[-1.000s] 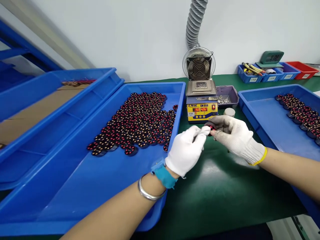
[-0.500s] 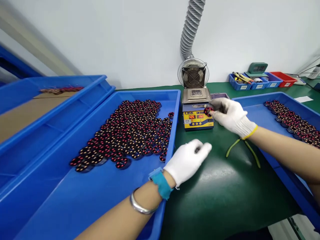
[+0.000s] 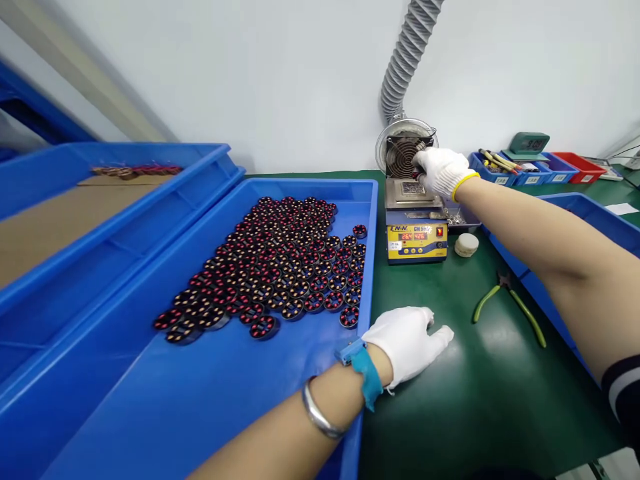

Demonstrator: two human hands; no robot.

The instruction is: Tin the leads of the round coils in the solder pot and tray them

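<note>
My right hand (image 3: 440,170), in a white glove with a yellow cuff, reaches far out over the top plate of the solder pot (image 3: 415,223) and pinches a small round black-and-red coil part, mostly hidden by the fingers. My left hand (image 3: 407,340), in a white glove with a blue wrist strap, rests on the green mat beside the rim of the big blue tray (image 3: 300,373), its fingers loosely apart and nothing in it. Several round black-and-red coil parts (image 3: 280,263) lie packed in that tray.
A small fan (image 3: 403,150) with a grey ribbed hose stands behind the solder pot. Green-handled cutters (image 3: 510,303) and a small round white tin (image 3: 466,245) lie on the mat. A second blue tray (image 3: 575,220) sits right, small bins (image 3: 530,167) far right, stacked blue trays (image 3: 100,200) left.
My right hand carried the coil part up from in front of the solder pot onto its top plate. My left hand let go, dropped to the mat and opened.
</note>
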